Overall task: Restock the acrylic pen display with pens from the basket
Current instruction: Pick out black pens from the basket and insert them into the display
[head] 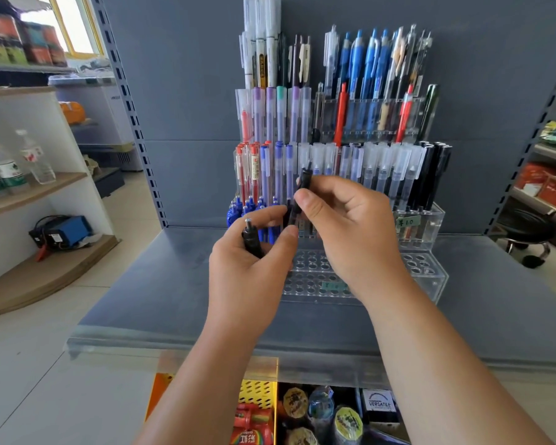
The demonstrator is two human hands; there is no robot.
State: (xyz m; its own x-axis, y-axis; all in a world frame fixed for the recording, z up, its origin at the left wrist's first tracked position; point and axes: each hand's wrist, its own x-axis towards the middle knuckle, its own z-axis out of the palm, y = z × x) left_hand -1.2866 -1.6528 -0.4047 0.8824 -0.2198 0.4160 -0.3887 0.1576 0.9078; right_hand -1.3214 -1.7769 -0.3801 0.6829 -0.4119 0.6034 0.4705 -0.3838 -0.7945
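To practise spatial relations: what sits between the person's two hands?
A black pen, pinched near upright by the right hand; the left hand grips a second pen. Head view.

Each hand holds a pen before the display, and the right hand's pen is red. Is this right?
Not quite. The head view shows the right hand pinching a black pen, not red. The left hand also holds a pen before the display.
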